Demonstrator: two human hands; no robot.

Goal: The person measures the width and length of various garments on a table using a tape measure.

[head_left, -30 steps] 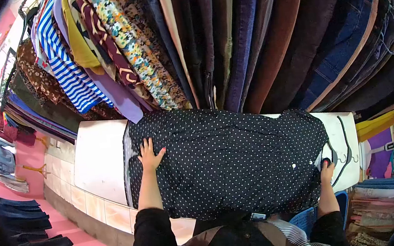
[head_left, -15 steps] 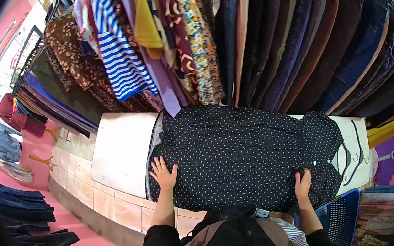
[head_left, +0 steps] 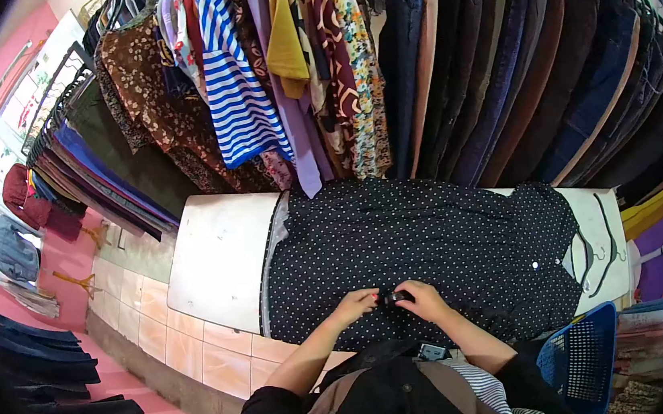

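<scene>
A black garment with small white dots (head_left: pixel 424 238) lies spread flat on a white table (head_left: pixel 219 255). My left hand (head_left: pixel 358 304) and my right hand (head_left: pixel 422 299) meet at the garment's near edge, in the middle. Both pinch the dotted fabric there, fingertips almost touching, around a small dark part between them that I cannot make out. White buttons show on the cloth at the right.
A rail of hanging clothes, striped (head_left: pixel 233 80), floral and dark trousers (head_left: pixel 535 64), crowds the back. Black hangers (head_left: pixel 598 248) lie on the table's right end. A blue plastic basket (head_left: pixel 578 359) stands at lower right. Folded dark clothes (head_left: pixel 48 358) are stacked at left beside a tiled ledge.
Both hands have come in from the garment's two ends to its near middle edge and closed on the fabric. The view has shifted a little.
</scene>
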